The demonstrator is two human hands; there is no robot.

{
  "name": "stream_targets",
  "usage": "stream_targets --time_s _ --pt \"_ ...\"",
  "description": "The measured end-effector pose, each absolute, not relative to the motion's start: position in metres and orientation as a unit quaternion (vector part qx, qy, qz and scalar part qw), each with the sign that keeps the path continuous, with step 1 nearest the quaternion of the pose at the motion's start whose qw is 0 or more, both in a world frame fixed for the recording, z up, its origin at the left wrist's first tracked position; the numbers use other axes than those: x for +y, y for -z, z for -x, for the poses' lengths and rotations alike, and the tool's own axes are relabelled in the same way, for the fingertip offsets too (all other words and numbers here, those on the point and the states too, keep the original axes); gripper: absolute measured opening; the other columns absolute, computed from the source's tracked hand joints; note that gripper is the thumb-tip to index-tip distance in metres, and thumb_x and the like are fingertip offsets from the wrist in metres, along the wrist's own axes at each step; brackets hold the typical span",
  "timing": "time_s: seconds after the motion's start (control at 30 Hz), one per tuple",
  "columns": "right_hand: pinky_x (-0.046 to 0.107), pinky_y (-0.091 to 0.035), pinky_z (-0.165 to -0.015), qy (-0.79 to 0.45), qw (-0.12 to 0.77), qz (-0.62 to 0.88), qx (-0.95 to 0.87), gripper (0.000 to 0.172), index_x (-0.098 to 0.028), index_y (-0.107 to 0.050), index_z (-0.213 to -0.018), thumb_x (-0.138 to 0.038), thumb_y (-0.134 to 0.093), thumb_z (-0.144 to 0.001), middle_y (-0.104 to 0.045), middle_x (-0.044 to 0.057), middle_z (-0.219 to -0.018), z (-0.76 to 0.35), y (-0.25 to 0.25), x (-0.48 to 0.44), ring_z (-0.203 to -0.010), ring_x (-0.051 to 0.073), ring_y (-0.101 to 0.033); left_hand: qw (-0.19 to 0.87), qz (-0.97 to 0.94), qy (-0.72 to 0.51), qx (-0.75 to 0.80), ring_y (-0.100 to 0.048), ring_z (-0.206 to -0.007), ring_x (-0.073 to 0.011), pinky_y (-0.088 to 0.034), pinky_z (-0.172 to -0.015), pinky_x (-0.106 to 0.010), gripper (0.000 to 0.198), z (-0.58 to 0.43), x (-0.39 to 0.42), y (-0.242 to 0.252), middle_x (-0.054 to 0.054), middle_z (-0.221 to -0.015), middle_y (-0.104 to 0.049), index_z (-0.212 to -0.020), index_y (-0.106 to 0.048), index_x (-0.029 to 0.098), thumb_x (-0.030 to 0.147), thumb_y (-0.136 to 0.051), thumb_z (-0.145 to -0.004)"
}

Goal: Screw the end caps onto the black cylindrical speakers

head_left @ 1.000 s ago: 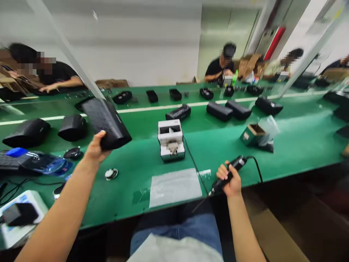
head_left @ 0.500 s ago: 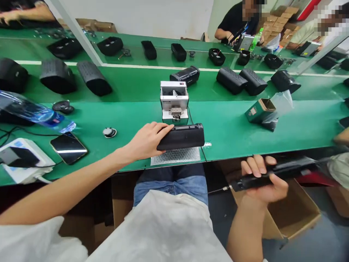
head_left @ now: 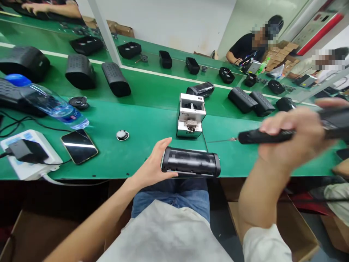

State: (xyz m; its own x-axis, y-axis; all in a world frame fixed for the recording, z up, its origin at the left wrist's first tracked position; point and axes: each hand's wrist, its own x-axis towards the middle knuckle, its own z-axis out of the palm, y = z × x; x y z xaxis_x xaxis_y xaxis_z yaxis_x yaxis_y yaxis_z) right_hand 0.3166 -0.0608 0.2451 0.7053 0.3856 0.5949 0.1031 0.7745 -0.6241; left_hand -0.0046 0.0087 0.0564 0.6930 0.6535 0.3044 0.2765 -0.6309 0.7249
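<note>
My left hand (head_left: 152, 164) grips the left end of a black speaker housing (head_left: 191, 162), thumb and fingers on opposite sides of it. The housing lies lengthwise at the table's front edge, its glossy, detailed side facing me. In my right hand (head_left: 294, 134), raised over the table on the right and blurred, is a black electric screwdriver (head_left: 267, 136). Its thin bit points left, above and apart from the housing. Just beyond the housing stands a small white screw feeder (head_left: 191, 116) with a metal outlet in front.
To the left lie a phone (head_left: 79, 146), a power strip (head_left: 32, 156), a water bottle (head_left: 54, 105) and a small round speaker driver (head_left: 122, 135). Several black speaker housings (head_left: 116, 80) line the back of the green table (head_left: 147, 120). Other people (head_left: 248, 45) work beyond; a cardboard box (head_left: 297, 229) stands below right.
My right hand has lifted the electric screwdriver from beside the table's edge to above the tabletop. My left hand has turned the housing, showing another side, and moved it nearer me. The view has shifted.
</note>
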Motion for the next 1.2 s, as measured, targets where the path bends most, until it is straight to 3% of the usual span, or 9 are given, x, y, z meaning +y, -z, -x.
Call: stream_targets --time_s 0.07,0.13,0.27,0.43,0.73,0.83,0.97,1.2 --pt "0.027 -0.036 -0.039 -0.017 0.828 0.278 -0.487 0.019 -0.029 -0.075 -0.105 -0.023 -0.08 -0.088 -0.05 -0.01 -0.06 -0.29 -0.244 -0.009 -0.042 0.01 -0.045 0.395 -0.835 -0.255 0.286 -0.051 -0.164 -0.0444 -0.051 -0.131 -0.063 0.148 0.009 0.008 -0.046 -0.016 -0.181 -0.042 -0.184 0.001 0.045 0.045 -0.105 -0.08" --pt "0.027 -0.036 -0.039 -0.011 0.806 0.271 -0.526 0.015 -0.029 -0.072 -0.108 -0.028 -0.081 -0.096 -0.051 -0.011 -0.06 -0.274 -0.238 0.029 -0.039 0.01 -0.047 0.426 -0.832 -0.23 0.27 -0.059 -0.158 -0.0436 -0.054 -0.129 -0.061 0.152 0.01 0.011 -0.04 -0.016 -0.176 -0.049 -0.184 0.002 0.045 0.043 -0.106 -0.078" --pt "0.026 -0.04 -0.041 -0.051 0.776 0.305 -0.55 0.027 -0.028 -0.065 -0.097 -0.046 -0.086 -0.096 -0.05 -0.013 -0.057 -0.263 -0.222 0.068 -0.039 0.009 -0.049 0.426 -0.834 -0.25 0.245 -0.062 -0.154 -0.0423 -0.054 -0.129 -0.061 0.146 0.007 0.014 -0.031 -0.015 -0.169 -0.055 -0.184 -0.007 0.044 0.037 -0.106 -0.077" --pt "0.027 -0.042 -0.048 -0.056 0.753 0.358 -0.549 0.039 -0.028 -0.064 -0.103 -0.061 -0.084 -0.096 -0.047 -0.013 -0.061 -0.264 -0.212 0.084 -0.046 0.009 -0.054 0.409 -0.821 -0.293 0.269 -0.057 -0.156 -0.0442 -0.052 -0.13 -0.065 0.143 0.0 0.007 -0.018 -0.016 -0.168 -0.051 -0.182 -0.006 0.044 0.037 -0.105 -0.079" --pt "0.031 -0.044 -0.048 -0.065 0.695 0.397 -0.596 0.039 -0.032 -0.058 -0.112 -0.062 -0.081 -0.102 -0.045 -0.01 -0.065 -0.275 -0.207 0.073 -0.048 0.008 -0.04 0.424 -0.82 -0.296 0.246 -0.05 -0.163 -0.0489 -0.049 -0.132 -0.07 0.146 -0.003 0.008 -0.013 -0.021 -0.17 -0.048 -0.184 -0.005 0.038 0.048 -0.105 -0.079" --pt "0.035 -0.052 -0.055 -0.089 0.673 0.425 -0.599 0.041 -0.031 -0.06 -0.117 -0.064 -0.08 -0.103 -0.051 -0.007 -0.068 -0.267 -0.211 0.05 -0.055 0.012 -0.049 0.424 -0.819 -0.301 0.244 -0.05 -0.163 -0.0485 -0.047 -0.134 -0.07 0.146 -0.003 0.008 -0.013 -0.021 -0.17 -0.049 -0.184 -0.005 0.036 0.047 -0.106 -0.079" --pt "0.042 -0.061 -0.066 -0.211 0.605 0.456 -0.618 0.05 -0.03 -0.062 -0.124 -0.07 -0.081 -0.1 -0.064 0.001 -0.081 -0.243 -0.225 0.016 -0.074 0.02 -0.067 0.419 -0.826 -0.296 0.234 -0.049 -0.162 -0.0503 -0.049 -0.131 -0.072 0.148 -0.004 0.007 -0.013 -0.024 -0.171 -0.048 -0.183 -0.001 0.035 0.047 -0.105 -0.08" --pt "0.036 -0.057 -0.054 -0.227 0.616 0.438 -0.615 0.049 -0.03 -0.064 -0.119 -0.061 -0.092 -0.092 -0.059 -0.003 -0.078 -0.201 -0.24 0.005 -0.065 0.02 -0.068 0.422 -0.824 -0.306 0.223 -0.047 -0.163 -0.0513 -0.048 -0.129 -0.074 0.145 -0.005 0.008 -0.011 -0.025 -0.175 -0.043 -0.183 -0.003 0.034 0.048 -0.104 -0.081"
